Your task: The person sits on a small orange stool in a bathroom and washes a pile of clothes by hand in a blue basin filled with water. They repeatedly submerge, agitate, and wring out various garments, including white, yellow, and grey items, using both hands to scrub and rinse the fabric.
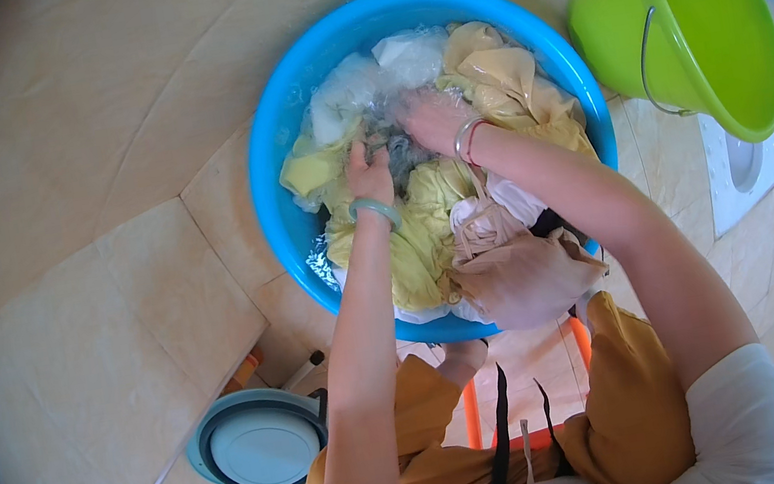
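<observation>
A big round blue basin [273,209] holds soaking clothes and sudsy water. Inside it, toward the far middle, my left hand [370,176] has curled fingers closed on a dark grey garment [406,155]. Just right of it my right hand [437,121] is down in splashing water, its fingers hidden by spray and blur. Wet yellow cloth [413,248] lies nearer me, with a beige-pink garment [524,276] slumped by the near rim. White cloth [343,92] and peach cloth [494,73] bunch along the far side.
A lime green bucket [602,35] with a metal handle tilts at the far right, beside a white floor toilet [740,171]. Left of my leg sits a grey-blue folding basin [263,451]. A tiled ledge [108,337] runs along the left. Under me are orange stool legs [472,416].
</observation>
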A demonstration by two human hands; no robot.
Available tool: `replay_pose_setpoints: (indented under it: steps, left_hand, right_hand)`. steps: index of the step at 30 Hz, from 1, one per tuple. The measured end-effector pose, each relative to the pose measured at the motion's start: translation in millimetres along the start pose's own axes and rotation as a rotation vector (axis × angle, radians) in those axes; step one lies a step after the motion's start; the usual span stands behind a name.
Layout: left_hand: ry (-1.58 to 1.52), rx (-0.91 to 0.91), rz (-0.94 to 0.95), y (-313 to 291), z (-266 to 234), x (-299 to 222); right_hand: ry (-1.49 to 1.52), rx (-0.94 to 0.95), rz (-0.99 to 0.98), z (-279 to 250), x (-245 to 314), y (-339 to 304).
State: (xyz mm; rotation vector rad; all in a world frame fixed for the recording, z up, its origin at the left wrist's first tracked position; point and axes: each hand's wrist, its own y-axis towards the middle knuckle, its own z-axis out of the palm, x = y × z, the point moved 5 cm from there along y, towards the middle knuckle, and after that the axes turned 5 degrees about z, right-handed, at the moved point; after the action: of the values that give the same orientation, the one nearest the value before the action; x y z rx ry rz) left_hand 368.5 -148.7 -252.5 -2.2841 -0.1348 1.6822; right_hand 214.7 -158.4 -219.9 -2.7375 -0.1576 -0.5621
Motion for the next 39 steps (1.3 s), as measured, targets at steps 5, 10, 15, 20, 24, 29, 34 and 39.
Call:
replay_pose_setpoints:
  steps: [5,10,15,20,24,29,34,39]
  left_hand:
    - [-0.685,0.141,-0.376,-1,27,-11]
    - [-0.999,0.279,-0.478,-18,25,-63]
    - [-0.905,0.119,-0.464,-38,7,-137]
    - [-0.968,0.101,-0.312,-44,9,-161]
    - [-1.02,0.081,-0.257,-47,5,-159]
    - [-1.106,0.106,-0.221,-38,18,-138]
    - [-1.257,0.164,-0.11,-28,13,-115]
    - [-1.112,-0.101,-0.174,-37,28,-124]
  right_hand:
    - [0.171,0.113,0.188,22,-17,19]
    - [0.479,-0.517,-0.188,-67,46,-62]
    - [0.33,-0.503,-0.528,-104,121,-125]
    - [0.337,-0.617,-0.497,-116,131,-126]
    - [0.377,-0.799,-0.474,-129,126,-117]
    - [0.506,-0.826,-0.475,-129,104,-107]
    - [0.687,-0.796,-0.46,-131,93,-90]
    - [0.731,-0.754,-0.165,-105,40,-55]
